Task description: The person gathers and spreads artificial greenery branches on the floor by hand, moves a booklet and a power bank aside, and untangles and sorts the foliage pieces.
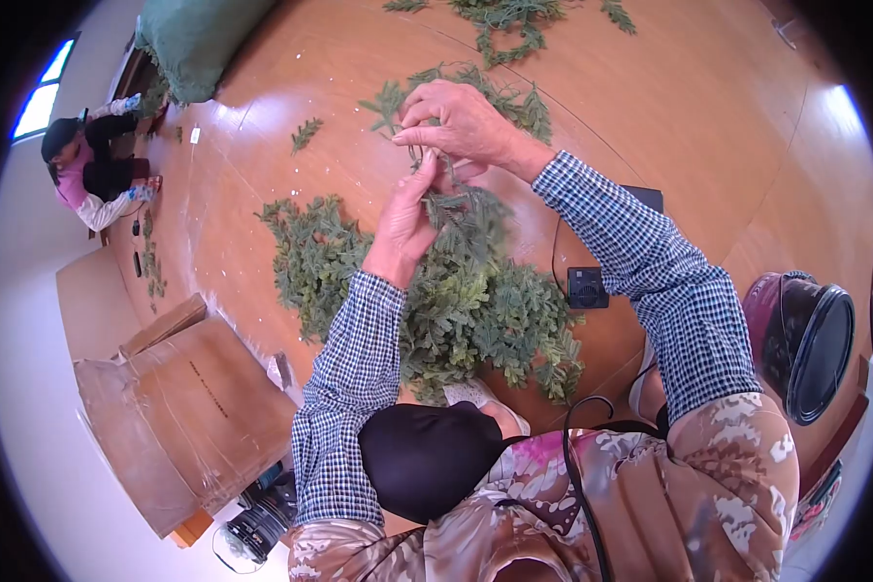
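Observation:
Both hands meet over the middle of the floor, working on a leafy green garland point(470, 209). My left hand point(407, 218) is closed around its stem from below, thumb and fingers pinched together. My right hand point(461, 121) sits just above it, thumb and fingers pinched on a thin stem of the same garland. Part of the greenery hangs down past my left hand, and more leaves show behind my right hand. Below lies a large heap of green leafy sprigs point(456, 320). The exact grip points are partly hidden by my fingers.
Another leafy strand point(514, 39) and a loose sprig point(306, 134) lie on the wooden floor. A cardboard box point(189, 407) stands at left, a small black device point(588, 288) and a dark bucket point(815, 349) at right. A co-worker point(97, 165) sits near a green sack point(199, 44).

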Available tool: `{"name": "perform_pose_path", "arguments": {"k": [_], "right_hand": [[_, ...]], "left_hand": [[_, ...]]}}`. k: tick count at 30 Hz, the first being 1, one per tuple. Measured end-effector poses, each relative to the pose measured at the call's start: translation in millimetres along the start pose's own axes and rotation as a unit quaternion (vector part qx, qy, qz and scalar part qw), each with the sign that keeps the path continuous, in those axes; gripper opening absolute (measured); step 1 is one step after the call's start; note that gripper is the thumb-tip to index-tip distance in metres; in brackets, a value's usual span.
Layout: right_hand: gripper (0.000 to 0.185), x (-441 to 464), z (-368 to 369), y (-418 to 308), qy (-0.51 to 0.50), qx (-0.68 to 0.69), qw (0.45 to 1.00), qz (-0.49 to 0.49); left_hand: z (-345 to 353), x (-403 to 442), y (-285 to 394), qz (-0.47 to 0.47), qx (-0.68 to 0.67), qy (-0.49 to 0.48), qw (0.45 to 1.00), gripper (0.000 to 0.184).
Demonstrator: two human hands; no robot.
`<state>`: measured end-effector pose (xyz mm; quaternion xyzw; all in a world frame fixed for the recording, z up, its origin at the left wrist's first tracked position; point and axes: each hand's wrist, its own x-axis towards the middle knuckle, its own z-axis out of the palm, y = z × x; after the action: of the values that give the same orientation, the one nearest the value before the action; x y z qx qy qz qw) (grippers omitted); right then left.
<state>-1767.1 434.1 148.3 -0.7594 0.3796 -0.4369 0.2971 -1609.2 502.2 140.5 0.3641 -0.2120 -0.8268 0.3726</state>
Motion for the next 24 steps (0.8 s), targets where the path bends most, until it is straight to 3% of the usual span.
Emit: {"name": "perform_pose_path", "arguments": {"k": [1, 3, 4, 5, 8, 9, 12, 13, 14, 16, 17, 18, 19, 20, 22, 24], "right_hand": [[0.035, 1.2, -0.1, 2.5, -0.040, 0.010, 0.999, 0.031], [0.044, 2.0, 1.2, 4.3, -0.024, 0.143, 0.975, 0.168], [0.051, 2.4, 2.1, 7.0, -0.016, 0.207, 0.950, 0.233], [0.070, -0.9, 6.3, 9.6, -0.057, 0.322, 0.897, 0.298], [0.073, -22.9, 17.2, -10.5, -0.175, 0.472, 0.830, 0.239], [0.072, -29.6, 32.9, -0.9, -0.186, 0.431, 0.853, 0.229], [0.066, -32.7, 39.2, -4.9, -0.234, 0.477, 0.797, 0.286], [0.054, -35.7, 42.2, -1.3, -0.252, 0.471, 0.799, 0.277], [0.051, -37.1, 45.4, 0.7, -0.283, 0.424, 0.812, 0.285], [0.046, -37.6, 49.8, 4.1, -0.342, 0.323, 0.830, 0.300], [0.026, -39.4, 50.7, -13.5, -0.280, 0.226, 0.912, 0.198], [0.025, -43.0, 63.0, -29.7, -0.243, 0.109, 0.947, 0.181], [0.025, -46.5, 80.4, -45.8, -0.202, -0.010, 0.966, 0.162], [0.025, -50.7, 92.6, -57.8, -0.160, -0.128, 0.969, 0.138], [0.024, -54.4, 103.6, -71.7, -0.125, -0.142, 0.973, 0.131], [0.024, -58.0, 109.3, -79.7, -0.137, -0.145, 0.969, 0.144]], "left_hand": [[3.3, -1.5, 0.9, 0.019, 0.001, -0.003, 1.000, 0.033], [10.6, -6.7, 7.9, 0.063, 0.006, -0.007, 0.998, 0.030], [8.7, -6.2, 9.9, 0.094, -0.010, 0.013, 0.995, 0.029], [4.9, -2.4, 11.2, 0.126, -0.025, 0.031, 0.991, 0.029], [-9.4, 3.8, 14.6, 0.201, -0.047, 0.066, 0.976, 0.025], [-4.9, 4.7, 16.4, 0.220, -0.022, 0.082, 0.972, 0.024], [-8.4, -0.4, 21.2, 0.228, 0.008, 0.074, 0.971, 0.024], [-18.0, -2.5, 24.6, 0.224, 0.013, 0.047, 0.973, 0.026], [-29.1, -5.3, 27.5, 0.219, 0.017, 0.021, 0.975, 0.027], [-56.9, -3.8, 31.6, 0.172, -0.113, 0.029, 0.978, 0.026], [-66.8, -0.6, 34.6, 0.146, -0.178, 0.030, 0.973, 0.028], [-76.6, 2.5, 38.1, 0.120, -0.244, 0.029, 0.962, 0.030], [-68.3, 0.8, 51.7, 0.068, -0.283, 0.167, 0.942, 0.032], [-77.3, 1.5, 53.3, 0.070, -0.262, 0.163, 0.949, 0.033], [-91.7, 3.2, 56.1, 0.083, -0.216, 0.157, 0.960, 0.034], [-88.5, 12.4, 45.9, 0.116, -0.127, 0.246, 0.954, 0.034]]}}
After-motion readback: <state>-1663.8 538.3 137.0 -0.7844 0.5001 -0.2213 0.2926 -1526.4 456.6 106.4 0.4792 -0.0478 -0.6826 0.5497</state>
